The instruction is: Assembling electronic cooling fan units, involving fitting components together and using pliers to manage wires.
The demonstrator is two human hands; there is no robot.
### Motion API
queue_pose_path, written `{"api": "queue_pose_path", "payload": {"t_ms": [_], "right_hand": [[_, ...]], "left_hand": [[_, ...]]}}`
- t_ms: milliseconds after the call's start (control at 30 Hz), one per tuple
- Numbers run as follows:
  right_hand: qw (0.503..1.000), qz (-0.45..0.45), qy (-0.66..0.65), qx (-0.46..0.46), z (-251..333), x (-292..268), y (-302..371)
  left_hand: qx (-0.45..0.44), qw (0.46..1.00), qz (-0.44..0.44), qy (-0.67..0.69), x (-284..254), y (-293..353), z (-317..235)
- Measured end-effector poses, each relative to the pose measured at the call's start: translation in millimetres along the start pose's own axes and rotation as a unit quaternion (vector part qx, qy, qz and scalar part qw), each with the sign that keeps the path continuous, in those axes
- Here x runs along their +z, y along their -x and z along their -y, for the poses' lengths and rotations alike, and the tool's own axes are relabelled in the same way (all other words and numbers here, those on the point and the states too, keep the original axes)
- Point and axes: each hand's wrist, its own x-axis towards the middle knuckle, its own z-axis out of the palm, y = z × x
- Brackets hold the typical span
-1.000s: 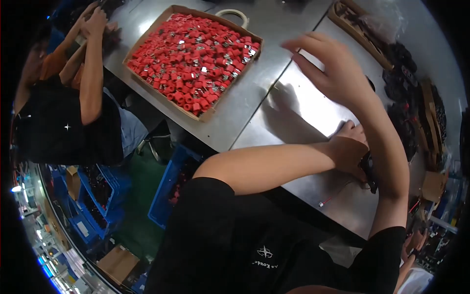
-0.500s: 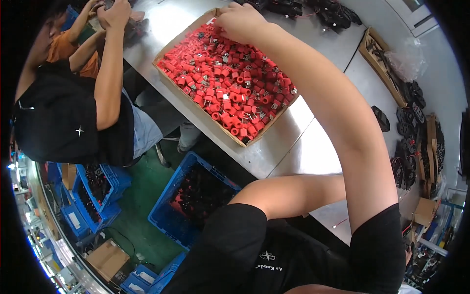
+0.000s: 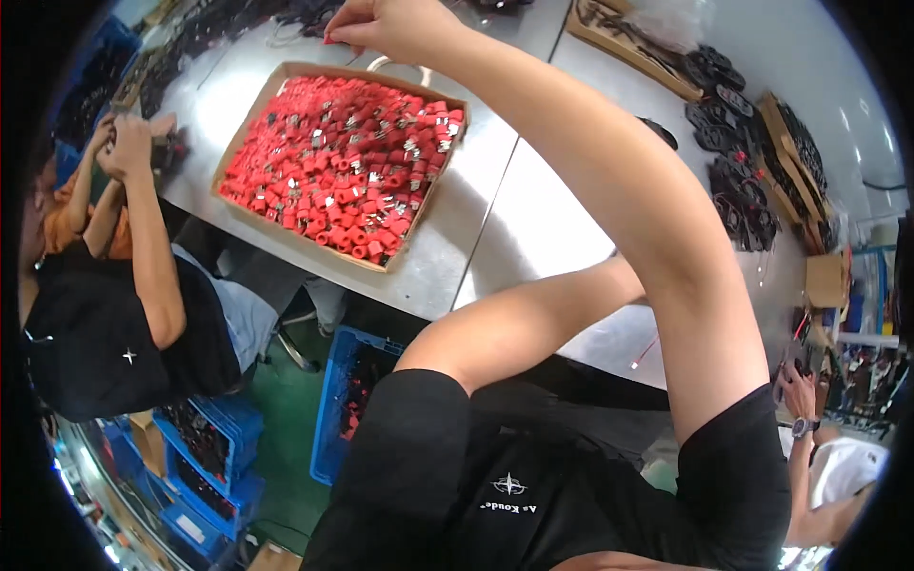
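Note:
My right hand reaches past the far edge of a shallow cardboard box. Its thumb and fingertips are closed on a small red plastic part. Many similar red parts fill the box, several with metal prongs showing. My left forearm runs to the right across the table's near edge. The left hand is hidden behind my right arm.
The metal table bears black parts and trays at the far right. A co-worker in black sits left, hands raised. Blue crates stand on the floor. Another person's hand shows at right.
The view has shifted, so the box now sits further left. My right hand has come out from among the red parts to beyond the box's far edge, a red part in its fingers.

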Motion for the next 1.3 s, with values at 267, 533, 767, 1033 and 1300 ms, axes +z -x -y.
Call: {"api": "queue_pose_path", "payload": {"t_ms": [267,533,767,1033,1300], "right_hand": [[0.977,-0.055,-0.083,0.187,48.5,-173.7,183.7],[0.895,-0.059,0.084,0.435,17.6,-287.8,463.2],[0.911,-0.149,0.062,0.38,-19.7,-261.6,475.5],[0.931,-0.143,0.259,0.215,-14.8,-286.9,478.4],[0.936,-0.071,0.255,0.233,-25.3,-256.7,470.2]], "left_hand": [[-0.329,0.844,0.331,-0.265,-34.4,-51.4,-30.0],[-0.296,0.846,0.33,-0.296,-22.1,-44.4,-21.2],[-0.285,0.854,0.319,-0.296,-16.0,-42.9,-22.1],[-0.287,0.85,0.324,-0.301,-17.3,-49.1,-24.8],[-0.278,0.852,0.326,-0.301,-19.9,-46.7,-23.2]]}}
